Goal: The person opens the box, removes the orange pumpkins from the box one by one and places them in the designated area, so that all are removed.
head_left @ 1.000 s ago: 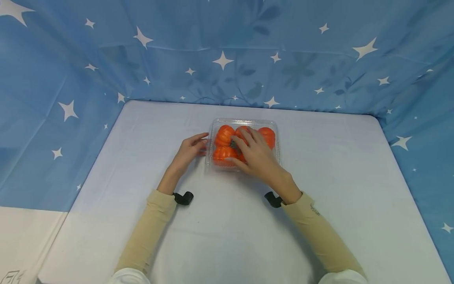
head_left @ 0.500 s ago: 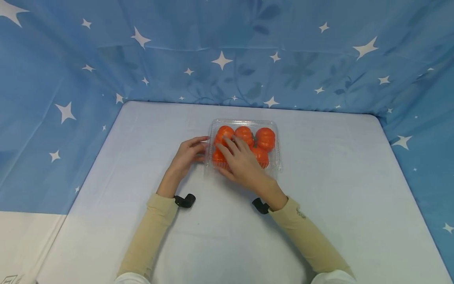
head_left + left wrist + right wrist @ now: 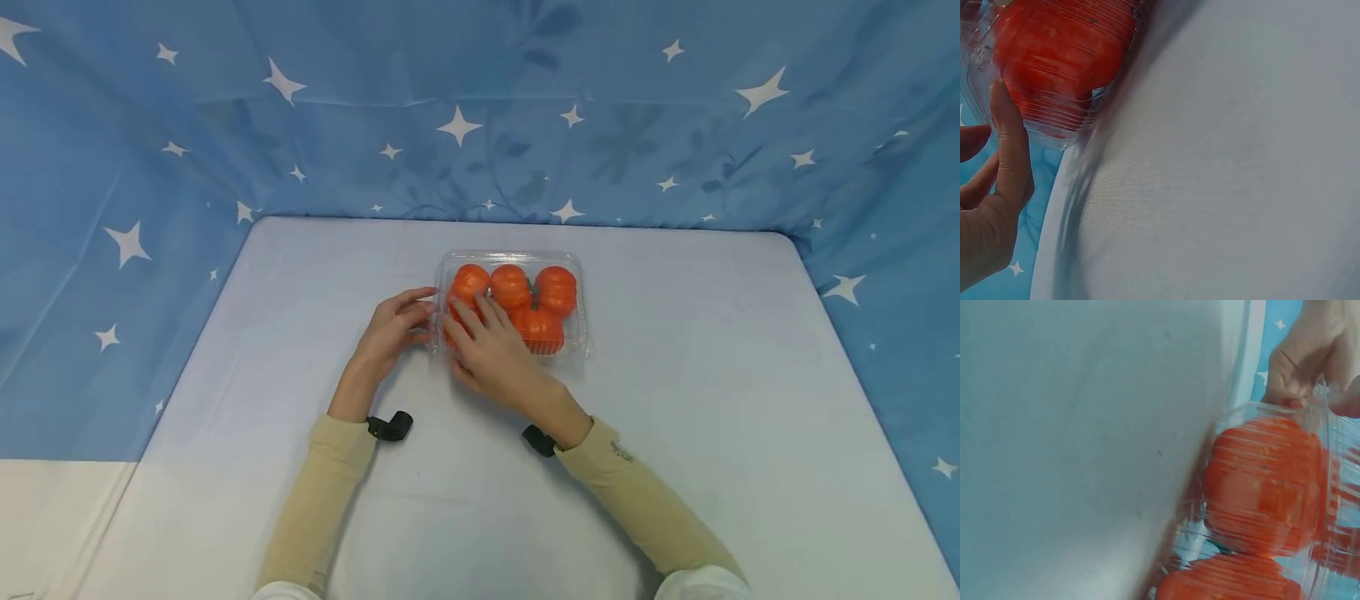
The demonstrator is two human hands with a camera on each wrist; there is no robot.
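Note:
A clear plastic box (image 3: 581, 333), with several ribbed orange mini pumpkins (image 3: 557, 290) in it, stands near the table's far middle. Green stems show between some of them. My left hand (image 3: 386, 335) lies against the box's left end, fingers extended; the left wrist view shows a fingertip touching the plastic. Over the front left of the box is my right hand (image 3: 495, 354), its spread fingers on the front left pumpkin (image 3: 1260, 487), which they mostly cover in the head view. The right hand is outside the right wrist view, where the left hand shows at the box's end.
A white-covered table (image 3: 675, 375) bears the box. Around its back and sides hangs a blue curtain (image 3: 622, 50) with white stars. Small black wrist cameras (image 3: 392, 427) sit by both wrists.
My right hand has moved from the middle of the box to its front left, uncovering the middle and right pumpkins. My left hand stays at the left end, nearly still.

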